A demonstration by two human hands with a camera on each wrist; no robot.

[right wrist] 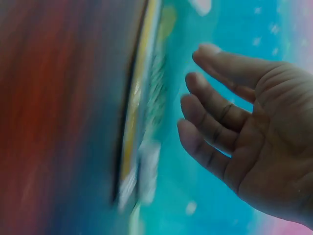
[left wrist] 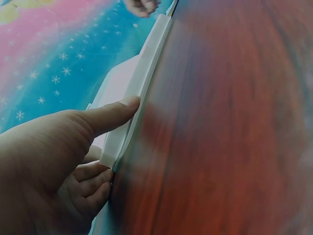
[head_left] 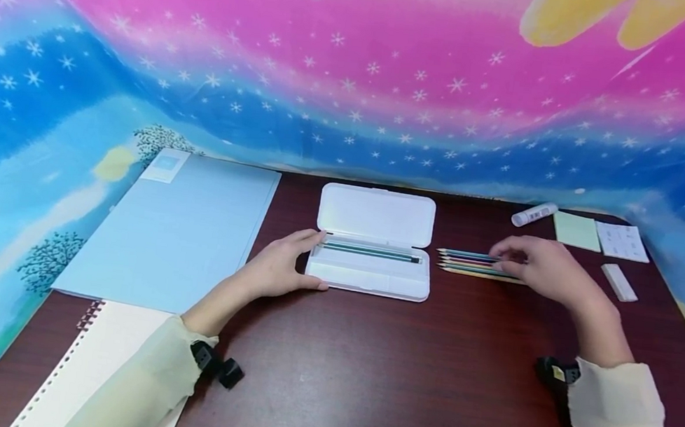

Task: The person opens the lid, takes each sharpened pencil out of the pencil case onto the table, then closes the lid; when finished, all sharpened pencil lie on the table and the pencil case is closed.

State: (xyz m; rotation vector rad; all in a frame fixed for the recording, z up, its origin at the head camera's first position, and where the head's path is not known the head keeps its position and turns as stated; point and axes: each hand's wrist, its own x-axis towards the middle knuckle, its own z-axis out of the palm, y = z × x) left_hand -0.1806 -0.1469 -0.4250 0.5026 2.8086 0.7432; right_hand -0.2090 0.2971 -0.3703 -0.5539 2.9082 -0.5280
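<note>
Pencils [head_left: 479, 265] lie left-right, tips toward the case [head_left: 369, 278] the left hand [head_left: 277, 269] grips, under the right hand's [head_left: 542, 266] loosely spread fingers.

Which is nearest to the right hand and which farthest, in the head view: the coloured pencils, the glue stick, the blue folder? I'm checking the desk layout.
1. Coloured pencils: directly under the right hand, by its fingers.
2. Glue stick: just beyond the hand, toward the table's back edge.
3. Blue folder: far left, past the pencil case.
</note>
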